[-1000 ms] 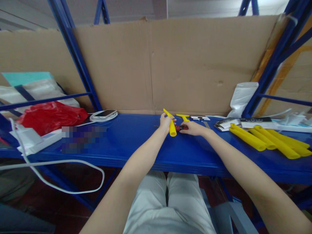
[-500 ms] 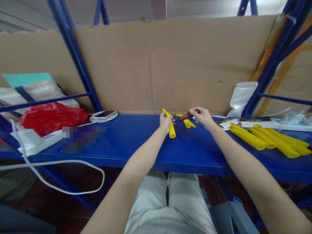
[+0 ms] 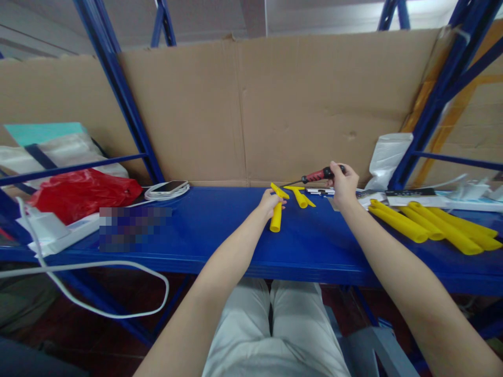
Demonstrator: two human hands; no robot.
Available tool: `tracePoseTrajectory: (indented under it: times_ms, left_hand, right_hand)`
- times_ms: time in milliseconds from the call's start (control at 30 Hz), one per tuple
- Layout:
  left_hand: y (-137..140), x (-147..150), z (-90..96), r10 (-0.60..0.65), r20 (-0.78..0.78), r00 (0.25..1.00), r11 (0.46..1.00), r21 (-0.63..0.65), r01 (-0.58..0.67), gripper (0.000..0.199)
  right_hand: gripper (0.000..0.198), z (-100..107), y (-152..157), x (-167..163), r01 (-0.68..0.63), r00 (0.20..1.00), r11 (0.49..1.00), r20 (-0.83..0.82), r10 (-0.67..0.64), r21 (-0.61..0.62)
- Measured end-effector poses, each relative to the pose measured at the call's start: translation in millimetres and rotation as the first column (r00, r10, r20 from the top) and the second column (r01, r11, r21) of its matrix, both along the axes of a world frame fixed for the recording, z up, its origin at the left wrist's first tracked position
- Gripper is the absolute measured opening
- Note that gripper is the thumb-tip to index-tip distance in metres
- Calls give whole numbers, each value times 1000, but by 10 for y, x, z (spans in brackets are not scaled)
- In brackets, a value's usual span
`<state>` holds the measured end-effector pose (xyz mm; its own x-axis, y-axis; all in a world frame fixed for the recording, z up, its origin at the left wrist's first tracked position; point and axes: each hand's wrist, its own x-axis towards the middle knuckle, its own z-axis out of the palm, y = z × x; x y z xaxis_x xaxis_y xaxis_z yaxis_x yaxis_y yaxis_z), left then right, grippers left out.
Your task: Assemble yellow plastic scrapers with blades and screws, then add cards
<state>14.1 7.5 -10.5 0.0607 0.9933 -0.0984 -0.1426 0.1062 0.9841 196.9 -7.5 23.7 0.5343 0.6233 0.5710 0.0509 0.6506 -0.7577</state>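
My left hand [image 3: 270,202] is closed around a yellow T-shaped plastic piece [image 3: 275,220], a tube with a flat crosspiece at its top. In my right hand [image 3: 344,180] is a screwdriver [image 3: 315,176] with a red and black handle, gripped by the handle's end. Its thin shaft points left to the top of the held piece; whether the tip touches it I cannot make out. Just behind, between my hands, a second yellow T-shaped piece [image 3: 302,199] lies on the blue table [image 3: 220,220].
Several yellow tubes [image 3: 401,222] lie at the right, by small black and white boxes [image 3: 412,193]. At the left are a phone [image 3: 172,186] on a coiled white cable, a red plastic bag [image 3: 86,191] and a power strip [image 3: 73,233]. Cardboard [image 3: 188,115] stands behind.
My right hand has moved right and slightly up with the screwdriver, baring more of its shaft. The yellow piece in my left hand has turned and come slightly lower.
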Motion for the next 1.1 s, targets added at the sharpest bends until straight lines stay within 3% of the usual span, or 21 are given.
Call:
tracePoseTrajectory:
  times_ms: [500, 1100]
  left_hand:
    - [1, 3, -4, -62, 45, 997, 998, 16, 61, 55]
    - [-12, 11, 17, -128, 221, 967, 991, 2, 131, 55]
  right_hand:
    - [23, 35, -69, -66, -24, 996, 999, -88, 26, 26]
    - [21, 57, -92, -23, -46, 944, 984, -330, -14, -173]
